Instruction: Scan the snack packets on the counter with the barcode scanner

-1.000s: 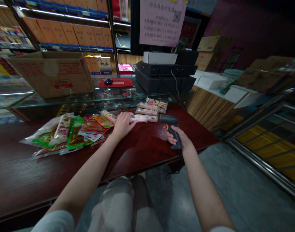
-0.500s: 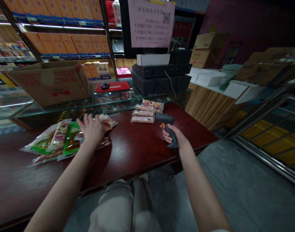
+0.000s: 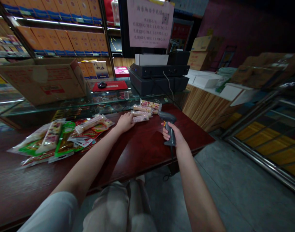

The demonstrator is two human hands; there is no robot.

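Now I am resting my left hand (image 3: 124,122) flat on a snack pack (image 3: 140,118), gripping nothing, while my right hand (image 3: 173,135) is clenching the scanner (image 3: 168,127) above the table (image 3: 137,145).

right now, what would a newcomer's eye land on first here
Probably the right hand gripping a dark barcode scanner over the red-brown table. Beside it, the left hand rests on a snack packet near a small stack, with a bright heap of snack bags spread further left.

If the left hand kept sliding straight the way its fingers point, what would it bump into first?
The left hand points toward the small stack of snack bars just past its fingertips, so it would likely meet the nearest bar first. It may already be touching it; the depth is hard to judge.
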